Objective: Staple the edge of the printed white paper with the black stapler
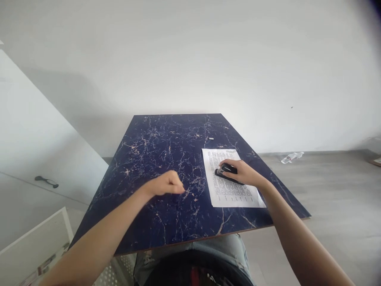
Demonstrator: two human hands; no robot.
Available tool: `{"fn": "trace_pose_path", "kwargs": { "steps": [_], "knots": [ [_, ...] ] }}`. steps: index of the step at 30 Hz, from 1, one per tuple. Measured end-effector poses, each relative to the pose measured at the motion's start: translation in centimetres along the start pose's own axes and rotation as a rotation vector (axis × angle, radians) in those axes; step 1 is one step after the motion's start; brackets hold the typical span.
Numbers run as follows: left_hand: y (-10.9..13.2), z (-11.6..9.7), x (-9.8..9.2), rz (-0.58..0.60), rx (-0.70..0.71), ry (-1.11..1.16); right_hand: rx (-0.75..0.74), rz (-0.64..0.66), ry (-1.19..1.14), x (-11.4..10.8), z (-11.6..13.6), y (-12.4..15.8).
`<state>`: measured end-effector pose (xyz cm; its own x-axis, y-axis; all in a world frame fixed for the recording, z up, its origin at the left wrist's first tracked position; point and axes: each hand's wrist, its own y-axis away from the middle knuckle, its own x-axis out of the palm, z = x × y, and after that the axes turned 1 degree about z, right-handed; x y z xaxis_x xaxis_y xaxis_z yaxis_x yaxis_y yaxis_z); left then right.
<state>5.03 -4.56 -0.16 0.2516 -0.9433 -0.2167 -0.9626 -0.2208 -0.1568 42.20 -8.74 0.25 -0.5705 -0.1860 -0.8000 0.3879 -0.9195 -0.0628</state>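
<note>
A black stapler (228,177) lies over a printed sheet of paper (218,196) on the dark blue marbled table. My right hand (242,172) is wrapped round the stapler, thumb on the near side and fingers over its top. Its front end points left, across the lines of print. To the left of the paper, my left hand (168,183) is curled into a fist at the table surface, and nothing shows sticking out of it. Just beyond the paper's far edge sits a small pale piece (211,138), too small to name.
The blue table (160,151) reaches back to a white wall (190,59). At left stands a white cabinet with a black handle (47,182). A clear plastic bottle (292,157) lies on the grey floor at right. My lap is under the table's near edge.
</note>
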Motion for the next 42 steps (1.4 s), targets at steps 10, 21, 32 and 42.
{"fn": "trace_pose_path", "kwargs": {
  "steps": [10, 21, 32, 42],
  "knots": [
    [-5.7, 5.5, 17.1, 0.624, 0.309, 0.156, -0.182, 0.077, -0.109, 10.0, 10.5, -9.4],
    [-6.7, 4.7, 15.5, 0.862, -0.025, 0.164, -0.224, 0.116, -0.138, 16.9, 19.6, -16.1],
    [-6.8, 5.1, 14.4, 0.932, -0.133, 0.372, -0.162, -0.151, -0.076, 11.2, 11.9, -18.1],
    [-8.7, 5.9, 14.7, 1.092, 0.046, 0.414, 0.233, -0.442, 0.313, 0.9, -8.5, -16.9]
  ]
}}
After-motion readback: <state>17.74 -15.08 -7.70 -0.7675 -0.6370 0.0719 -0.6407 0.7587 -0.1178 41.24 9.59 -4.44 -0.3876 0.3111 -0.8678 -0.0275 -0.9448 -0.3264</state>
